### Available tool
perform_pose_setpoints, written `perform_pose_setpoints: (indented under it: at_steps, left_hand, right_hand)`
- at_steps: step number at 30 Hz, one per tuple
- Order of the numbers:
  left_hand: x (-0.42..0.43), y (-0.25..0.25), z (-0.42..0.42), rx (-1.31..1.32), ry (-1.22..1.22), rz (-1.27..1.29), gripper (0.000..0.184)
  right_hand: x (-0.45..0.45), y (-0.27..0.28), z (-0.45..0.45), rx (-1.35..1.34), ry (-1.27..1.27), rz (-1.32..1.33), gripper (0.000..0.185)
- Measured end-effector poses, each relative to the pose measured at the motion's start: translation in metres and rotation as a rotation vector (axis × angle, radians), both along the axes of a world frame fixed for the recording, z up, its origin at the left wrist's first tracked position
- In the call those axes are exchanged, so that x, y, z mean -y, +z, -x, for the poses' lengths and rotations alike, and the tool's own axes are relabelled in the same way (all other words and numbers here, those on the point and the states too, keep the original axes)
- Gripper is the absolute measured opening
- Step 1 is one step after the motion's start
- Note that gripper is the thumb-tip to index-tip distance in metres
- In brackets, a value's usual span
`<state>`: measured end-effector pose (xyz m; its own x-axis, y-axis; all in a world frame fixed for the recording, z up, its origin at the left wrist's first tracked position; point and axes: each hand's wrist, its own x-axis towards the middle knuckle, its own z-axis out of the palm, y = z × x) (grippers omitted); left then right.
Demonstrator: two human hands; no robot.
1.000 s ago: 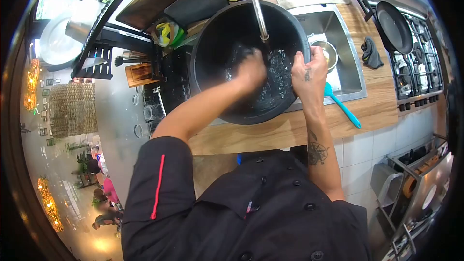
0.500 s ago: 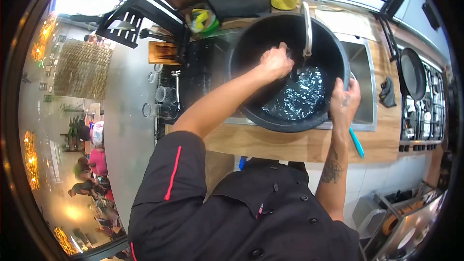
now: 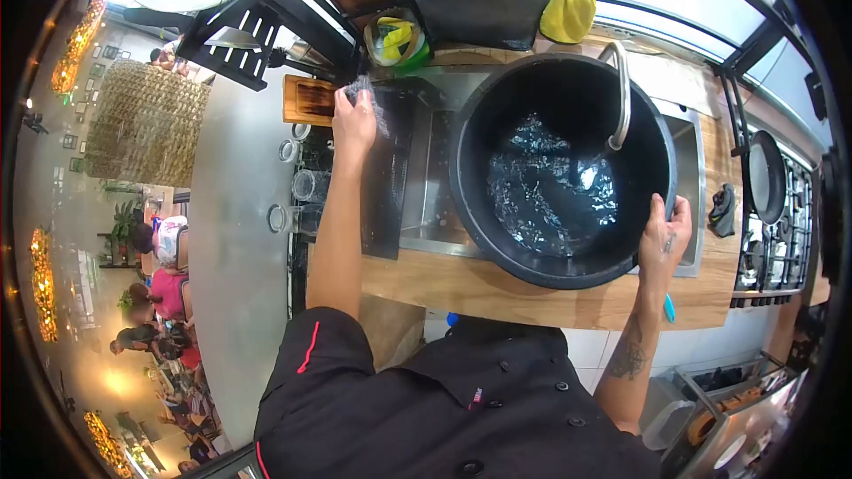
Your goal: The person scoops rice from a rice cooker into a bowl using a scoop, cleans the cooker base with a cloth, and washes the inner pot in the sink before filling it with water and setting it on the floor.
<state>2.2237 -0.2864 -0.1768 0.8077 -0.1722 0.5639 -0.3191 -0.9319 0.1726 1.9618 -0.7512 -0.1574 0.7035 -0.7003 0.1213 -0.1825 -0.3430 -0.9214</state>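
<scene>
A large black tub (image 3: 475, 204) with some water (image 3: 555, 186) in its bottom stands over the sink (image 3: 435, 182). My right hand (image 3: 667, 238) is closed round the tub's right rim, thumb on the near side. Away to the left, my left hand (image 3: 355, 124) is raised above the dark drainboard (image 3: 383, 204), its fingers closed on a grey, stringy scouring pad (image 3: 362, 89). The curved metal faucet (image 3: 621, 93) reaches over the tub's far right side.
A green and yellow container (image 3: 395, 43) and a yellow cloth (image 3: 568, 15) are at the back. Several glasses (image 3: 308, 184) stand left beside a wooden block (image 3: 308, 100). Right lie a black cloth (image 3: 721, 210), a pan (image 3: 765, 177) and a gas stove (image 3: 790, 239). People sit far left.
My left hand has come out of the tub and moved left, now showing the scouring pad. My right hand stays on the rim. The view has shifted, so the tub appears lower and further right.
</scene>
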Motion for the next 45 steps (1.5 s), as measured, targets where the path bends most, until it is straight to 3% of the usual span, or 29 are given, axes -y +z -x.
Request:
perform_pose_setpoints:
  at_steps: [2,3,5,6,8,9,11,13,15,16,18,21,23,25,27,29,31,34,37,41,42,43,45]
  left_hand:
    - [0.002,-0.006,-0.014,-0.515,0.323,0.506,0.05]
    - [-0.009,-0.028,-0.039,-0.511,0.287,0.463,0.064]
    - [-0.013,-0.066,-0.076,-0.286,0.281,0.252,0.06]
    - [-0.006,-0.07,-0.086,-0.29,0.286,0.261,0.06]
    - [0.012,-0.076,-0.09,0.066,0.358,0.388,0.05]
    - [0.015,-0.08,-0.087,0.061,0.36,0.396,0.05]
    - [0.023,-0.086,-0.076,-0.277,0.449,0.202,0.043]
    - [0.034,-0.102,-0.069,-0.181,0.551,0.279,0.043]
    - [0.033,-0.109,-0.061,-0.268,0.56,0.153,0.041]
    - [0.016,-0.117,-0.068,-0.251,0.411,0.078,0.028]
    - [-0.01,-0.128,-0.096,-0.238,0.387,0.132,0.023]
    - [-0.02,-0.103,-0.101,-0.139,0.284,0.228,0.018]
    - [-0.021,-0.079,-0.096,-0.011,0.286,0.09,0.017]
    - [-0.04,-0.018,-0.082,-0.245,0.311,0.715,0.025]
    - [-0.065,0.037,-0.082,-0.234,0.462,1.191,0.024]
    - [-0.123,0.043,-0.11,-0.184,0.456,1.361,0.024]
    - [-0.159,0.036,-0.142,-0.264,0.396,1.37,0.028]
    - [-0.185,0.032,-0.176,-0.458,0.314,1.19,0.032]
    - [-0.288,-0.032,-0.264,-0.716,0.16,0.976,0.037]
    - [-0.158,0.042,-0.176,-0.481,0.467,0.741,0.044]
    - [-0.157,0.032,-0.178,-0.365,0.466,0.75,0.048]
    - [-0.128,0.064,-0.15,-0.418,0.624,0.618,0.05]
    - [-0.127,0.05,-0.157,-0.275,0.615,0.765,0.054]
  right_hand:
    - [0.0,-0.001,0.0,-0.009,-0.003,-0.011,0.015]
    - [0.0,-0.001,0.0,-0.014,-0.009,-0.027,0.015]
    - [-0.001,0.0,-0.001,-0.017,-0.009,-0.017,0.016]
    - [0.0,-0.001,-0.001,-0.039,-0.015,-0.014,0.017]
    - [-0.002,0.0,-0.002,-0.055,-0.036,-0.026,0.019]
    - [-0.004,0.002,-0.003,-0.058,-0.035,-0.019,0.019]
    - [-0.009,0.006,-0.005,-0.072,-0.045,0.056,0.019]
    - [-0.014,0.011,-0.006,-0.074,-0.051,0.058,0.019]
    - [-0.016,0.014,-0.005,-0.084,-0.063,0.058,0.019]
    - [-0.018,0.014,-0.005,-0.074,-0.058,0.027,0.019]
    - [-0.022,0.012,-0.008,-0.061,-0.042,-0.011,0.019]
    - [-0.026,0.015,-0.01,-0.051,-0.051,0.025,0.018]
    - [-0.03,0.019,-0.012,-0.065,-0.047,0.054,0.018]
    - [-0.027,0.013,-0.01,-0.068,-0.04,0.012,0.017]
    - [-0.029,0.015,-0.014,-0.052,-0.028,0.027,0.016]
    - [-0.025,0.013,-0.013,-0.065,0.026,-0.014,0.015]
    - [-0.023,0.011,-0.014,-0.065,0.024,-0.005,0.014]
    - [-0.012,0.006,-0.011,-0.112,0.013,0.018,0.013]
    - [0.027,-0.021,0.001,-0.177,0.054,-0.035,0.012]
    - [0.033,-0.022,-0.001,-0.15,0.086,-0.215,0.016]
    - [0.036,-0.023,-0.001,-0.154,0.078,-0.236,0.016]
    - [0.038,-0.023,0.0,-0.159,0.064,-0.254,0.016]
    - [0.041,-0.024,0.002,-0.168,0.084,-0.22,0.015]
